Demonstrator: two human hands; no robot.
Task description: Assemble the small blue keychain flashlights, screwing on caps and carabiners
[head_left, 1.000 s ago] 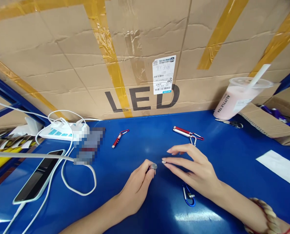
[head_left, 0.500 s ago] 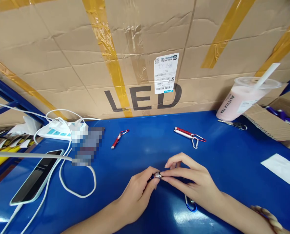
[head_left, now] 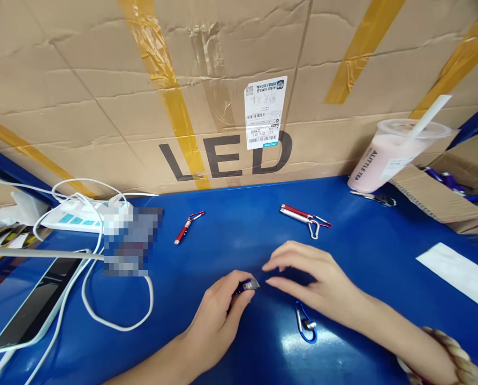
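My left hand [head_left: 220, 315] is closed around a small dark blue keychain flashlight [head_left: 247, 286], its silvery end poking out past thumb and forefinger; the rest is hidden in the fingers. Just right of that end, my right hand [head_left: 315, 278] is open, thumb and fingers apart with nothing between them. Below the right hand a blue carabiner [head_left: 305, 322] with a small dark end piece lies on the blue table [head_left: 222, 230]. Farther back lie a red keychain flashlight [head_left: 183, 232] and, side by side, another red one [head_left: 298, 212] and a silver one [head_left: 294, 215], each with a carabiner.
On the left are a phone [head_left: 42, 299], a white power strip [head_left: 68, 218] and looping white cables [head_left: 114, 327]. A pink drink cup [head_left: 383, 160], keys [head_left: 373, 198], an open carton [head_left: 419, 192] and white paper [head_left: 455, 272] are at right. A large cardboard box [head_left: 102, 117] stands behind.
My right fingers have let go of the flashlight's end and drawn back to the right, apart. My left hand still grips the flashlight. The whole view has shifted slightly.
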